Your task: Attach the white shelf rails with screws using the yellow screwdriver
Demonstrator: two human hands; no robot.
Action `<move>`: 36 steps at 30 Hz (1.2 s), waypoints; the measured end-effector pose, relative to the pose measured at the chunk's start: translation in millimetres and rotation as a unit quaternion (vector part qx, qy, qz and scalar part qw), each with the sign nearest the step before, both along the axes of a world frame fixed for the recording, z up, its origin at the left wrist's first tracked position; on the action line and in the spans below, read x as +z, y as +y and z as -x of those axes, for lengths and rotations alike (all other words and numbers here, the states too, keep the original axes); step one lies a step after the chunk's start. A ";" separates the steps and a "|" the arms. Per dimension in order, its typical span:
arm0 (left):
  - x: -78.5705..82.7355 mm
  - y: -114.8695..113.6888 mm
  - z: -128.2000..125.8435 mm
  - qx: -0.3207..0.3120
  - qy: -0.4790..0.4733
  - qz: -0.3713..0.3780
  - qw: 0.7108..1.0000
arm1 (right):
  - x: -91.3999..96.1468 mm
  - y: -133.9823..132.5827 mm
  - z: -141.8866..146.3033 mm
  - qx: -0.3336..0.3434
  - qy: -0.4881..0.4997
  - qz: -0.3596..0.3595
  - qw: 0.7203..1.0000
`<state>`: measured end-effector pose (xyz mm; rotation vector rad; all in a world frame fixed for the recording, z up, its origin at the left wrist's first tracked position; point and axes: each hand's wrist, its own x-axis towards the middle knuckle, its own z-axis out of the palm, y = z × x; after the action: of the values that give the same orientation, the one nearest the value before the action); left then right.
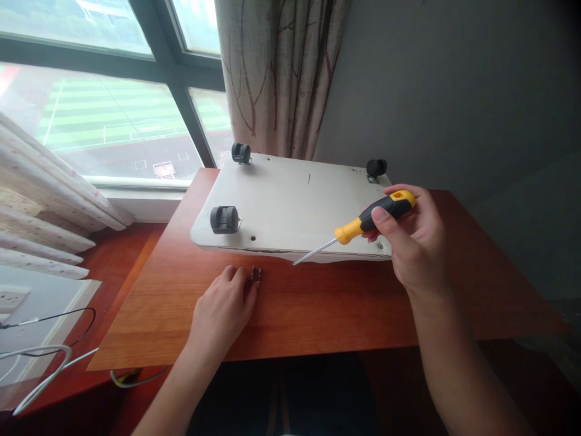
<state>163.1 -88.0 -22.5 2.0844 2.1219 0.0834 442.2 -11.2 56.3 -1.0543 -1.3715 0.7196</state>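
My right hand (420,242) is closed around the yellow and black handle of a screwdriver (385,213). Its metal shaft points down and left, the tip just over the front edge of a white board (290,200). My left hand (224,306) rests on the table in front of the board, fingers curled together at a few small screws (256,274). How firmly the fingers grip them is partly hidden. Dark casters stand up from the board at the back left (241,153), front left (224,219) and back right (376,168). My right hand covers part of the board's right end.
The board lies on a reddish-brown wooden table (318,315). Behind it hang patterned curtains (281,79) beside a window (113,121), with a grey wall (431,91) to the right. White and black cables (49,357) and a wall socket (13,300) are at lower left.
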 end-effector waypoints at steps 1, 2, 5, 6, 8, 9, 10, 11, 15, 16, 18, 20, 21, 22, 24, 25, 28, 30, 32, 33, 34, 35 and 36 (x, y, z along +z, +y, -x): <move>0.7 0.5 -0.8 -0.001 0.002 -0.003 1.000 | -0.2 -0.2 0.2 0.001 -0.003 0.000 1.000; 1.1 1.0 -1.4 -0.001 0.002 -0.005 1.000 | -0.4 -0.4 0.4 0.002 -0.005 0.000 1.000; -0.2 2.2 -2.0 -0.002 0.008 -0.010 1.000 | -0.9 -1.5 0.6 0.004 -0.001 0.005 1.000; -1.5 2.3 -1.6 -0.003 0.011 -0.013 1.000 | -1.1 -2.0 0.5 0.004 0.003 0.008 1.000; -5.1 1.9 0.3 -0.002 0.015 -0.024 1.000 | -1.6 -2.8 0.1 0.004 0.007 0.014 1.000; -7.0 1.3 2.0 0.001 0.015 -0.030 0.999 | -1.9 -3.1 -0.2 0.003 0.007 0.017 1.000; -8.5 0.5 4.2 0.007 0.010 -0.038 0.999 | -2.2 -3.4 -0.5 0.000 0.007 0.018 1.000; -9.4 -0.4 6.8 0.012 -0.002 -0.046 0.999 | -2.5 -3.6 -0.8 -0.002 0.006 0.019 1.000; -0.7 -3.3 18.5 0.017 -0.104 -0.133 0.986 | -2.8 -3.3 -1.2 -0.002 0.008 0.022 1.000; 5.1 -3.2 20.6 0.012 -0.132 -0.168 0.977 | -2.8 -3.0 -0.9 0.000 0.007 0.020 1.000; 19.7 -1.3 22.7 -0.005 -0.176 -0.239 0.955 | -2.8 -2.0 -0.1 0.003 0.000 0.015 1.000; 35.8 3.3 21.8 -0.023 -0.198 -0.292 0.935 | -3.0 -0.7 1.0 0.006 -0.007 0.010 1.000; 43.5 6.5 20.5 -0.030 -0.198 -0.313 0.928 | -3.1 -0.1 1.7 0.007 -0.009 0.007 1.000; 50.4 10.3 18.6 -0.038 -0.194 -0.329 0.923 | -3.1 0.6 2.4 0.009 -0.012 0.005 1.000; 61.4 18.5 14.2 -0.056 -0.179 -0.352 0.917 | -2.8 1.8 4.0 0.011 -0.016 0.001 1.000; 65.3 22.7 12.0 -0.064 -0.170 -0.359 0.916 | -2.4 2.3 4.8 0.011 -0.018 -0.001 1.000; 70.4 34.0 6.8 -0.068 -0.134 -0.362 0.920 | -1.5 3.9 6.7 0.010 -0.027 -0.007 1.000; 69.3 39.7 5.2 -0.069 -0.110 -0.349 0.928 | -1.7 5.0 7.1 0.011 -0.036 -0.014 0.999; 66.4 44.0 4.9 -0.068 -0.093 -0.338 0.934 | -3.0 6.0 6.7 0.010 -0.056 -0.025 0.998; 64.8 45.7 5.1 -0.066 -0.088 -0.337 0.935 | -3.9 6.5 6.2 0.008 -0.069 -0.031 0.997; 63.4 47.1 5.4 -0.062 -0.084 -0.337 0.936 | -4.8 6.8 5.8 0.006 -0.081 -0.037 0.996; 62.3 48.2 5.7 -0.057 -0.080 -0.338 0.936 | -5.7 7.1 5.3 0.004 -0.092 -0.042 0.995; 61.7 49.0 6.0 -0.052 -0.076 -0.341 0.935 | -6.5 7.3 4.9 0.003 -0.100 -0.045 0.994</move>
<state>157.1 -39.0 39.2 2.4129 2.0656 1.0707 437.3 -3.9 49.8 -1.0740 -1.5640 0.5618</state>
